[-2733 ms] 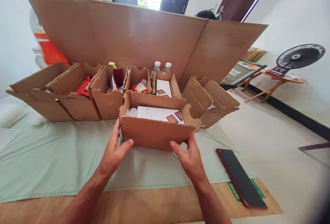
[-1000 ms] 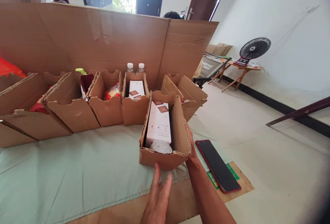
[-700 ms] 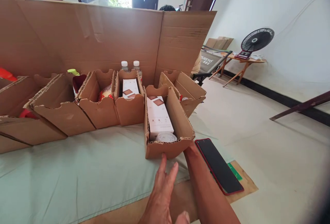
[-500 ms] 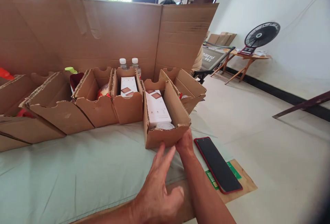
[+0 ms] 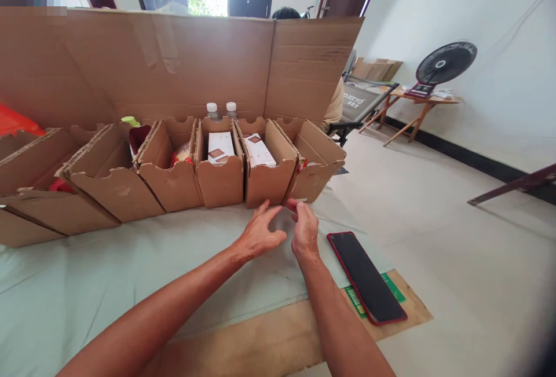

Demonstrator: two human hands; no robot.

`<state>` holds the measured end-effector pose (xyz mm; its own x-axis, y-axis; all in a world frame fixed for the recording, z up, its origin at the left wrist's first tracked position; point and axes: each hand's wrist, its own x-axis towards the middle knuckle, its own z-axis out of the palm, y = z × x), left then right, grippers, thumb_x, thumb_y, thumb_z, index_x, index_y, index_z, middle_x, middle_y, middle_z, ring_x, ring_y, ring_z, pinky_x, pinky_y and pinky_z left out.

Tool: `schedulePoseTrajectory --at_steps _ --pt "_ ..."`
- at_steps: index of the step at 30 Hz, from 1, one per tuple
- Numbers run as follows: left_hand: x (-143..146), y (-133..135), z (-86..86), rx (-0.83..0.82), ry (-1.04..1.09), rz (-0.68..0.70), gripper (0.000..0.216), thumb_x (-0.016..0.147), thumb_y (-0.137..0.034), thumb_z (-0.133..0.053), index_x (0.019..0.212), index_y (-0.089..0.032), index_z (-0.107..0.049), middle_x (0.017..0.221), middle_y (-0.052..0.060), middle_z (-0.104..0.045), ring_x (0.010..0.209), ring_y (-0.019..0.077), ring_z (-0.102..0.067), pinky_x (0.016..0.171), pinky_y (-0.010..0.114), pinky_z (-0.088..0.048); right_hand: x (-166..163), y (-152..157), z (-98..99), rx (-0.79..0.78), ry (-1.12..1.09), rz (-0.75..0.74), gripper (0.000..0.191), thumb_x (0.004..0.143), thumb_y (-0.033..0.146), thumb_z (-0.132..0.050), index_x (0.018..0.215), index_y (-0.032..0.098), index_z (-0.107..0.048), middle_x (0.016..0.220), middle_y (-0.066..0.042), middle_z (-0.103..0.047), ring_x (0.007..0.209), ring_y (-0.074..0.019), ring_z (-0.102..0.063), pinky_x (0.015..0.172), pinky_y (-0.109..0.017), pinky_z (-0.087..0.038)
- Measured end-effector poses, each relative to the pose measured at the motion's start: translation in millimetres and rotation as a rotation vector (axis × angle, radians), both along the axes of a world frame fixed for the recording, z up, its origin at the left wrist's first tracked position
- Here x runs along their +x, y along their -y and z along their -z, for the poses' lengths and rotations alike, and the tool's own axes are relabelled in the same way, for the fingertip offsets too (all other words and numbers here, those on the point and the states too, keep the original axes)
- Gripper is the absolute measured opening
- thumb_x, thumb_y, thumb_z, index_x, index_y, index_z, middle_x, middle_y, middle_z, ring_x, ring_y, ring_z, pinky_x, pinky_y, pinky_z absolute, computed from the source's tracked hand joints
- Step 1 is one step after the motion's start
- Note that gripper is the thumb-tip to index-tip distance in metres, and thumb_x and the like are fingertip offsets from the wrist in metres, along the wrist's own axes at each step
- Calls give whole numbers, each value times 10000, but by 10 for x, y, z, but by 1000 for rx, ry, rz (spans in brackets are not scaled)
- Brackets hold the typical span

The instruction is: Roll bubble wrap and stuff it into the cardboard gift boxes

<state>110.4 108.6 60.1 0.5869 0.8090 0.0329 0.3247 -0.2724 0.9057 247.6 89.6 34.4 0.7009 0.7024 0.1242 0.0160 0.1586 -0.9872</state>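
A cardboard bin holding a white box with brown squares stands in the row, second from the right end. My left hand is at the foot of this bin, fingers stretched out and thumb apart, holding nothing. Beside it, my right hand has its fingers near the lower edge of the end bin; its fingers are loosely bent and apart from the thumb, with nothing seen in them. To the left, a similar bin holds another white box.
A tall cardboard panel rises behind the row, with two white-capped bottles before it. A red-edged phone lies on the right of the green cloth. Farther off are a folding chair and a fan.
The bin with the white box has moved back into line with the others. My hands followed it forward; the right hand has come off the bin's front corner.
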Motion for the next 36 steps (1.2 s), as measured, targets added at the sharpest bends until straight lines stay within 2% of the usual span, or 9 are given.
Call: schedulePoseTrajectory --at_steps 6,10,14,17,21,24,27,30,36 --pt "-588 443 192 82 -39 144 653 610 -158 -678 1259 -205 -728 1535 143 -542 1508 393 -372 1224 614 -282 66 -5 -40 -37 -10 -87 450 721 620 -663 824 184 -706 867 -98 -769 779 -242 -703 658 -341 -482" --pt "-1281 994 561 279 -5 243 657 790 -248 -684 1436 -333 -600 1606 72 -454 1519 339 -371 1250 585 -241 -27 41 -123 -39 31 -191 417 685 569 -737 826 178 -695 815 -101 -762 653 -214 -680 556 -306 -452" --pt "-1744 1346 1141 464 144 229 503 964 -374 -590 1459 -452 -546 1462 43 -626 1404 291 -545 1215 483 -356 -315 105 -440 3 133 -271 326 768 487 -711 895 187 -706 789 -61 -753 611 -168 -650 604 -314 -491" --pt "-1861 1409 1332 455 201 166 485 986 -417 -559 1471 -403 -548 1284 80 -747 1295 300 -642 1161 485 -432 -615 8 -843 35 273 -395 380 831 430 -675 1141 213 -706 777 -8 -737 589 -146 -624 642 -317 -523" --pt "-1826 1346 1210 444 225 149 527 936 -496 -645 1430 -323 -584 1162 99 -786 1164 295 -712 1107 455 -488 -942 -406 -1279 -98 701 -537 594 900 304 -539 1490 243 -501 744 35 -714 565 -148 -603 633 -296 -507" --pt "-1752 1307 1103 520 234 170 499 928 -532 -667 1361 -289 -613 1108 81 -795 1157 276 -706 1107 421 -483 -1060 -701 -1384 -238 925 -525 448 854 200 -542 1285 226 -663 698 23 -708 613 -173 -629 673 -295 -481" --pt "-1712 1331 1008 559 257 112 427 922 -474 -672 1289 -259 -638 1056 88 -793 1097 273 -720 1069 430 -508 -1111 -713 -1377 -267 992 -477 238 855 172 -518 979 219 -716 681 -5 -702 647 -198 -644 686 -306 -452" --pt "-1765 1415 828 529 265 39 404 883 -294 -658 1282 -241 -638 1160 124 -760 1088 272 -720 986 418 -566 -1134 -338 -1371 -277 1041 -437 183 887 207 -502 914 226 -682 695 -12 -707 672 -208 -651 690 -310 -436" --pt "-2061 1551 447 396 230 -278 418 892 -153 -580 1281 -291 -643 1378 116 -663 1235 258 -674 986 389 -594 -919 1073 -1430 -162 1103 -543 198 985 302 -498 956 269 -691 730 33 -732 602 -141 -677 592 -234 -478"
